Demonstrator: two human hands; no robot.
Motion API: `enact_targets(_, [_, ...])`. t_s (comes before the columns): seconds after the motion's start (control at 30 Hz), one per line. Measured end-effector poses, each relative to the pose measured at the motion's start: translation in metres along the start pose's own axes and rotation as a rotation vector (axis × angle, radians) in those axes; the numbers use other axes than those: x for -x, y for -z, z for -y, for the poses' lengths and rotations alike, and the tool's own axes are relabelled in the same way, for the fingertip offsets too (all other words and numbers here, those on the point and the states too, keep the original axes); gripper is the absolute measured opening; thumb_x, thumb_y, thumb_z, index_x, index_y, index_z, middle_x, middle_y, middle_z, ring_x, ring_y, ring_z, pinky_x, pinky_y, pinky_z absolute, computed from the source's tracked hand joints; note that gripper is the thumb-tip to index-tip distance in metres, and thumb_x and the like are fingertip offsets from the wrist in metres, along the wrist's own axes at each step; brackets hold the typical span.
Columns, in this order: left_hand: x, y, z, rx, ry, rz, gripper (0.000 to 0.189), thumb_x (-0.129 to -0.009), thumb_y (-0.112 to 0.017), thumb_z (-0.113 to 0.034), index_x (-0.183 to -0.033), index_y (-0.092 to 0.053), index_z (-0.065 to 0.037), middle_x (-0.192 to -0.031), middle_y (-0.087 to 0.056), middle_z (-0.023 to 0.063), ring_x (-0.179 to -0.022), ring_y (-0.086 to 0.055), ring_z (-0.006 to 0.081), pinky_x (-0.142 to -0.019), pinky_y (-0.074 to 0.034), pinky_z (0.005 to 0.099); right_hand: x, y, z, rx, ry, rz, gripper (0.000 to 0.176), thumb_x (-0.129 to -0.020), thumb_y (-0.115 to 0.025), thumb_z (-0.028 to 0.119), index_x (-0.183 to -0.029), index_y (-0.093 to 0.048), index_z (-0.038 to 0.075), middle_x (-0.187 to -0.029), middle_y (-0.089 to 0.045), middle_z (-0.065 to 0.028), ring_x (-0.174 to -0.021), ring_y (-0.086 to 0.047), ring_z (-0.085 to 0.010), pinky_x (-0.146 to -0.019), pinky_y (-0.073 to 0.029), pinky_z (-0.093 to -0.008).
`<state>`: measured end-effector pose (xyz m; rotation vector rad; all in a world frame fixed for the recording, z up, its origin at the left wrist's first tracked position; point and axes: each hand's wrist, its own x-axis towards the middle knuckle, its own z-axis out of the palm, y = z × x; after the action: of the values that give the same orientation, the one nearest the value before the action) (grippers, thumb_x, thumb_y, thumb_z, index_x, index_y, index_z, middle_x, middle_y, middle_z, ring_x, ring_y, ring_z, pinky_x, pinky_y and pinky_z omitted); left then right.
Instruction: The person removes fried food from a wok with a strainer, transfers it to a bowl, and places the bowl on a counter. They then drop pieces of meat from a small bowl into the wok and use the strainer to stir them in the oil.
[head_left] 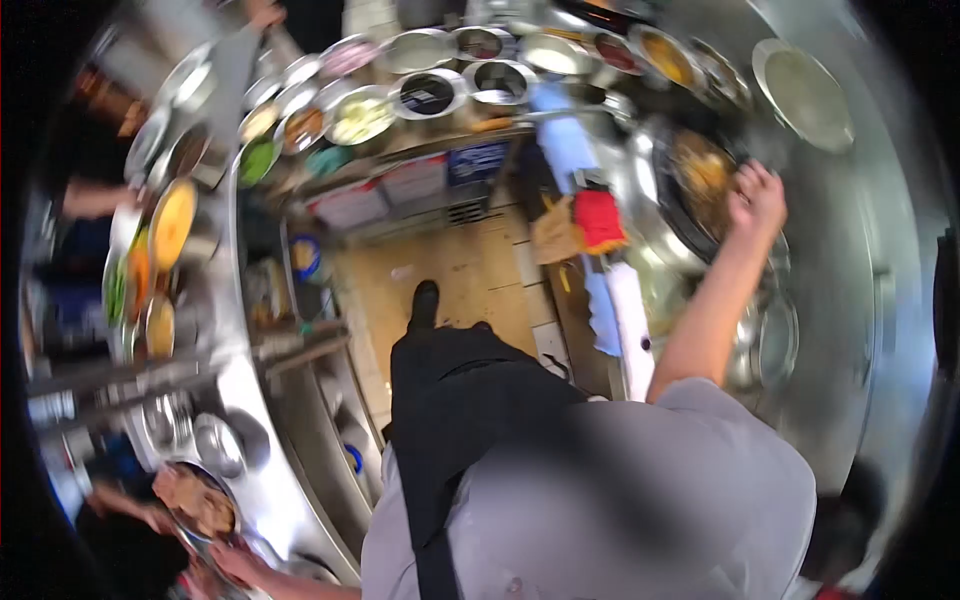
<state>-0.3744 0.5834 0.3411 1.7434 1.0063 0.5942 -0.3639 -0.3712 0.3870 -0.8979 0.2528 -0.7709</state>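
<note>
Over the right rim of a dark wok (690, 215) on the stove, my right hand (757, 198) has its fingers curled closed. What they hold, if anything, is hidden. Brownish liquid and a yellow-orange mass (706, 172) fill the wok. My left hand (235, 562) reaches to the lower left, at the edge of a bowl (232, 490) heaped with pale pinkish pieces that look like raw meat (195, 500). Blur smears its fingers, so I cannot make out whether it grips the rim. Another person's hand (155, 517) is at the bowl's far side.
Several metal bowls of ingredients (362, 118) line the back counter. More bowls (172, 225) stand on the left counter, where another person's arm (90, 198) reaches in. A red cloth (598, 220) hangs at the stove's front edge. A large bowl (803, 95) sits at the upper right.
</note>
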Motion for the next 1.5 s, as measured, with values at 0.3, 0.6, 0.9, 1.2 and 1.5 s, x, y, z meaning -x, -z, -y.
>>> enact_targets(0.3, [0.186, -0.377, -0.050, 0.085, 0.030, 1.426, 0.022, -0.080, -0.050, -0.015, -0.102, -0.047, -0.011, -0.083, -0.051, 0.0006, -0.069, -0.052, 0.0103, -0.050, -0.044, 0.0216, 0.126, -0.014, 0.006, -0.002, 0.241, -0.448, 0.022, -0.083, -0.033, 0.001, -0.103, -0.031, 0.010, -0.068, -0.043, -0.0073, -0.044, -0.030, -0.0060, -0.032, -0.021, -0.0177])
enact_targets(0.6, [0.497, -0.547, -0.052, -0.063, 0.407, 2.060, 0.008, -0.080, -0.047, -0.011, -0.084, -0.043, -0.005, -0.077, -0.050, 0.0058, -0.066, -0.053, 0.0177, -0.050, -0.046, 0.0256, 0.281, 0.012, -0.015, -0.028, 0.298, -0.874, 0.022, -0.084, -0.033, 0.003, -0.104, -0.038, 0.008, -0.068, -0.044, -0.0054, -0.042, -0.029, -0.0058, -0.032, -0.022, -0.0176])
enact_targets(0.9, [0.541, -0.599, -0.034, -0.314, 0.307, 2.199, 0.014, -0.081, -0.050, -0.013, -0.090, -0.041, -0.005, -0.081, -0.051, 0.0081, -0.063, -0.057, 0.0193, -0.049, -0.048, 0.0251, 0.368, -0.029, -0.053, -0.067, 0.462, -1.217, 0.019, -0.084, -0.034, 0.004, -0.102, -0.039, 0.009, -0.069, -0.044, -0.0052, -0.041, -0.028, -0.0050, -0.032, -0.023, -0.0173])
enact_targets(1.2, [0.543, -0.618, -0.039, -0.522, 0.237, 2.281, 0.024, -0.079, -0.050, -0.018, -0.093, -0.039, -0.003, -0.083, -0.048, 0.0095, -0.064, -0.056, 0.0209, -0.055, -0.049, 0.0279, 0.383, -0.079, -0.090, -0.115, 0.618, -1.398, 0.020, -0.083, -0.033, 0.001, -0.102, -0.038, 0.006, -0.069, -0.043, -0.0070, -0.042, -0.027, -0.0050, -0.032, -0.021, -0.0169])
enact_targets(1.5, [0.513, -0.635, 0.001, -0.692, 0.149, 2.167, 0.033, -0.079, -0.043, -0.043, -0.077, -0.042, -0.010, -0.076, -0.050, 0.0075, -0.066, -0.055, 0.0197, -0.053, -0.044, 0.0313, 0.394, -0.094, -0.122, -0.169, 0.645, -1.397, 0.022, -0.083, -0.033, 0.001, -0.103, -0.041, 0.006, -0.069, -0.043, -0.0069, -0.041, -0.026, -0.0042, -0.032, -0.020, -0.0156])
